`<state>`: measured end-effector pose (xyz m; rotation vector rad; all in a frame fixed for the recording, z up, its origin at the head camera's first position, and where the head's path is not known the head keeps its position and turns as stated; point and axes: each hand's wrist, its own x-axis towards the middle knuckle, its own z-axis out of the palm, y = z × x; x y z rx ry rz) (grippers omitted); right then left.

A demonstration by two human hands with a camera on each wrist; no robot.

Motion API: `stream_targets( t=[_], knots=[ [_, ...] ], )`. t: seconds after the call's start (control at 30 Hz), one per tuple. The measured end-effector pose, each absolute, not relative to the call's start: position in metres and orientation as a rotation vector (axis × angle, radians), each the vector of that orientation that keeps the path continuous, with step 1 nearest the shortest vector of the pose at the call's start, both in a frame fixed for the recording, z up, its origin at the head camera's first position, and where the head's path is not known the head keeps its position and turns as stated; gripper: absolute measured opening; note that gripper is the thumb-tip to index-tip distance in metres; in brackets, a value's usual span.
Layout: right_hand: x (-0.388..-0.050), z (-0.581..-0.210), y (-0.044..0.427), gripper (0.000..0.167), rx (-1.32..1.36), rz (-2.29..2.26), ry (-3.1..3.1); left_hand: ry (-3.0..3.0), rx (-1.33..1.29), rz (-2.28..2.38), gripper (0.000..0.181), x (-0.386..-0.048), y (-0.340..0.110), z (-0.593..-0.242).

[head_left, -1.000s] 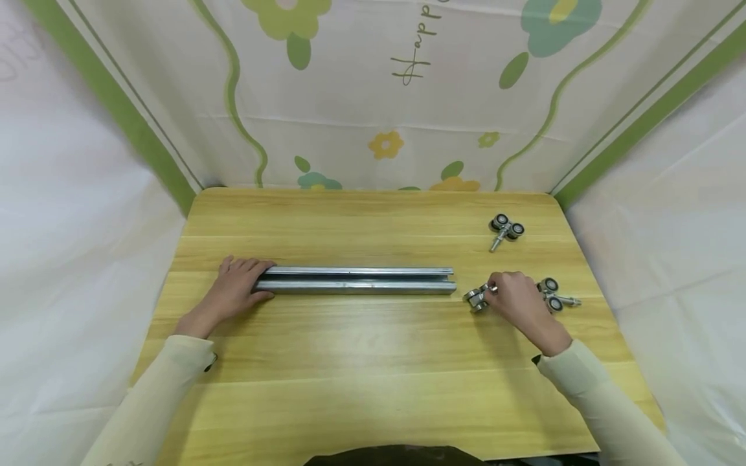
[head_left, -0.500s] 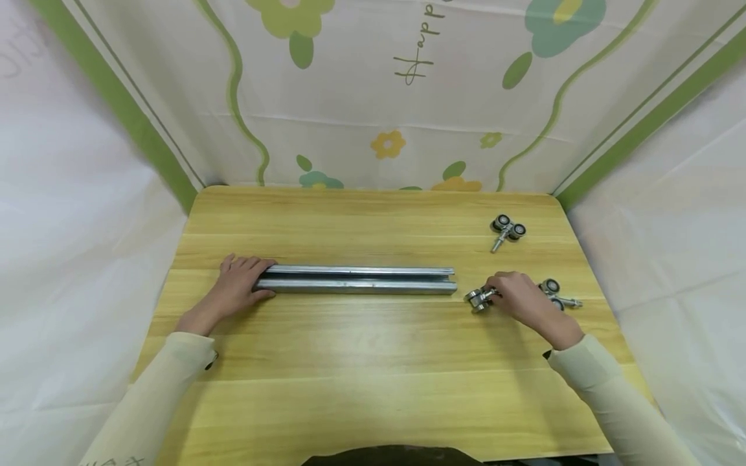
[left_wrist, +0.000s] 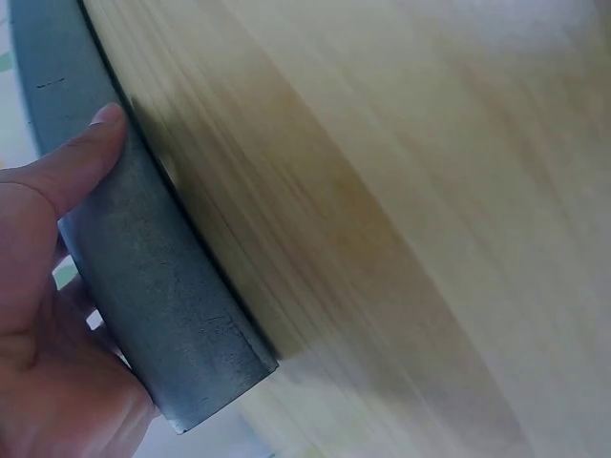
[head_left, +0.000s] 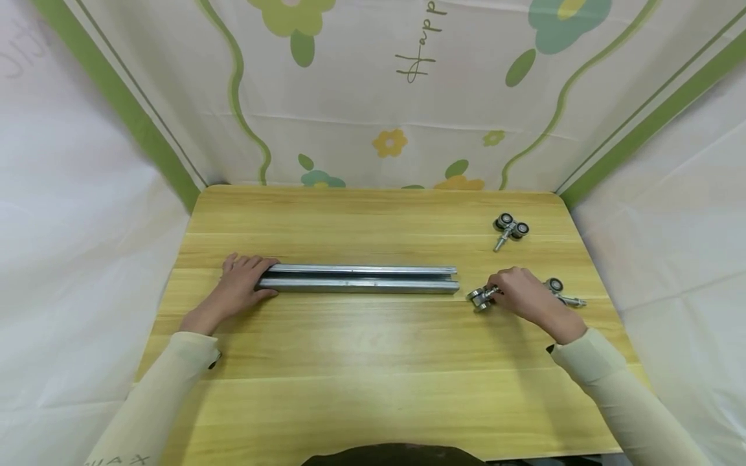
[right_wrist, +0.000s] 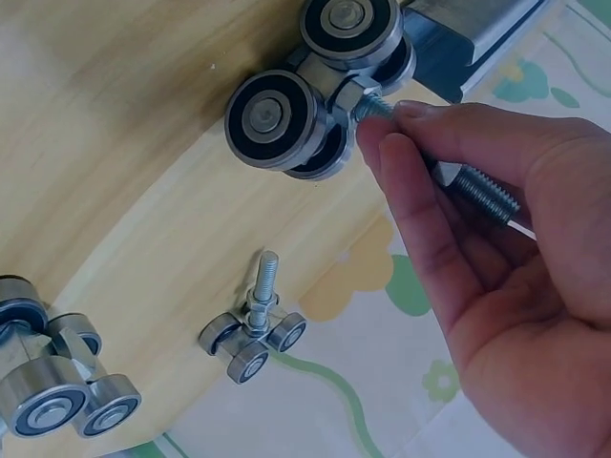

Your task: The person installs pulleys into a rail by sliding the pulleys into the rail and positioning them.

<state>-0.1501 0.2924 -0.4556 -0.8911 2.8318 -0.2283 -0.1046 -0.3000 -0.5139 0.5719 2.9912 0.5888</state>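
A metal channel rail (head_left: 361,285) lies across the table with its slot facing up. My left hand (head_left: 236,285) grips the rail's left end; in the left wrist view the thumb of the hand (left_wrist: 67,315) presses along the side of the rail (left_wrist: 158,277). Just off the rail's right end, my right hand (head_left: 527,294) pinches the bolt of a roller trolley (head_left: 480,299) between thumb and fingertips. The right wrist view shows the hand (right_wrist: 506,219) holding that bolt, with the wheels of the trolley (right_wrist: 272,116) close to the rail's end (right_wrist: 458,43), apart from it in the head view.
A second trolley (head_left: 510,228) lies at the back right of the wooden table (head_left: 350,388). Another trolley (head_left: 555,286) lies just right of my right hand, which partly covers it. A patterned cloth (head_left: 326,90) hangs behind the table, with white cloth at both sides.
My right hand has shifted slightly right along the trolley's bolt, showing more of the bolt than a second ago. The left hand keeps its grip on the rail.
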Motion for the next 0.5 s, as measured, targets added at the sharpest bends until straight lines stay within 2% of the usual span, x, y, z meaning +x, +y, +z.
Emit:
stream_targets(
  t=[0.5],
  knots=[
    [-0.162,-0.455,0.285,0.005,-0.911,-0.227,2.849,3.0,0.548,0.6,0.064,-0.104,-0.299,-0.514]
  ],
)
